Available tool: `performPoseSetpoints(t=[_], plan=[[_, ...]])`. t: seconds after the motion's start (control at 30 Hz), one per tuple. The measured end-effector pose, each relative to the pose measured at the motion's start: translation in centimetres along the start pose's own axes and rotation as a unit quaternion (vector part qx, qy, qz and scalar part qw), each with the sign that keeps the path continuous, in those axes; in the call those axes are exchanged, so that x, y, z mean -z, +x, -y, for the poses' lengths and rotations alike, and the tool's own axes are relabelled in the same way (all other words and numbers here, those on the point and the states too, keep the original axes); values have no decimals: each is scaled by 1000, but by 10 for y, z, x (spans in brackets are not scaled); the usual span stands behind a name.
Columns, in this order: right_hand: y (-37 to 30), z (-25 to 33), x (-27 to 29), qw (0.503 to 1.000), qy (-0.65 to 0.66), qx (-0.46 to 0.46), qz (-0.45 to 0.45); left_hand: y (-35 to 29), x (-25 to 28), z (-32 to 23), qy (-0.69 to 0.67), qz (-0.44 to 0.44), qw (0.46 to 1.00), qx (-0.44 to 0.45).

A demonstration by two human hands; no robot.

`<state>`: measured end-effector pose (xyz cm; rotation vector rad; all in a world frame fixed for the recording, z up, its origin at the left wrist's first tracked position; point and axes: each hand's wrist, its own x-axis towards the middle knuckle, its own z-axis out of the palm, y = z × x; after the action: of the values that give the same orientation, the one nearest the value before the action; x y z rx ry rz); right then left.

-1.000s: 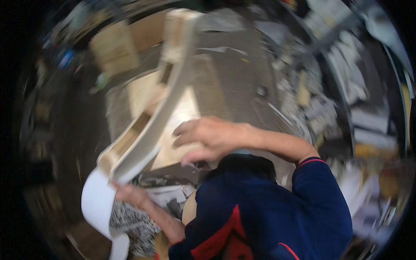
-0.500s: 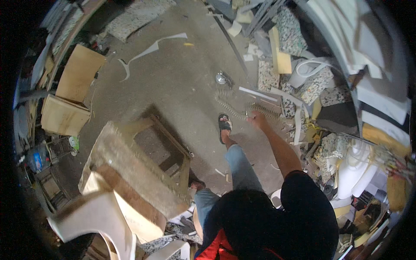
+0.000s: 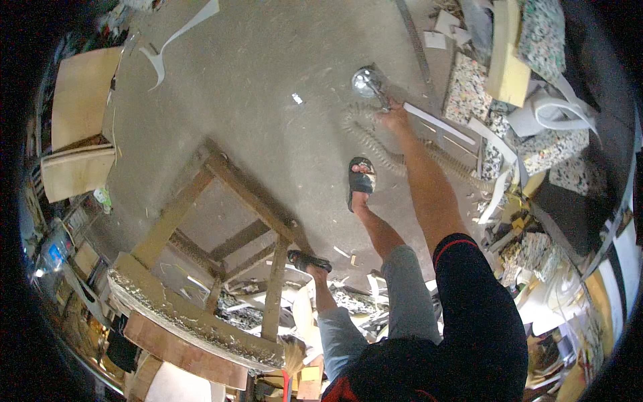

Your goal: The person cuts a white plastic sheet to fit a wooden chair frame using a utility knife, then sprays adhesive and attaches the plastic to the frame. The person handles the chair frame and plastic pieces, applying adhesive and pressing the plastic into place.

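Note:
My right hand (image 3: 394, 116) reaches down to the floor ahead of my foot. Its fingers are closed around the handle end of a metal spray gun (image 3: 367, 82) with a round, shiny silver cup. A pale coiled hose (image 3: 365, 137) loops across the floor beside my right forearm and runs back toward the scrap on the right. Close by my fingers lies a white strip (image 3: 439, 124). My left hand is out of view.
A wooden frame stool (image 3: 251, 201) stands at my left, near my sandalled foot (image 3: 308, 261). Speckled foam blocks (image 3: 467, 87) and offcuts are heaped along the right. Tan boards (image 3: 84, 100) stand at the left, and a curved white offcut (image 3: 157, 60) lies on the floor (image 3: 268, 60).
My right hand has moved forward from the coiled hose to the spray gun and closed on its handle end. The view has shifted, and the stool shows more of its frame.

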<state>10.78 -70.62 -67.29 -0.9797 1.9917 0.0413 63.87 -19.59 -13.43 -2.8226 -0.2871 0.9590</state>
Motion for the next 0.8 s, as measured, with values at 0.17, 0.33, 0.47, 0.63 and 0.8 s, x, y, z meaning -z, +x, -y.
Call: performPoseSetpoints(t=[0.17, 0.33, 0.47, 0.63, 0.8], plan=[[35, -26, 7, 998, 7, 18, -62, 10, 6, 28, 19, 47, 997, 60], [-38, -10, 25, 990, 85, 90, -64, -11, 41, 133, -50, 54, 991, 112], [-150, -8, 52, 947, 285, 148, 31, 17, 106, 247, -138, 75, 983, 96], [-384, 67, 98, 931, 341, 132, -11, 106, 68, 254, -259, -59, 963, 38], [-590, 115, 114, 908, 238, 346, -14, 231, 102, 266, -293, -68, 945, -132]])
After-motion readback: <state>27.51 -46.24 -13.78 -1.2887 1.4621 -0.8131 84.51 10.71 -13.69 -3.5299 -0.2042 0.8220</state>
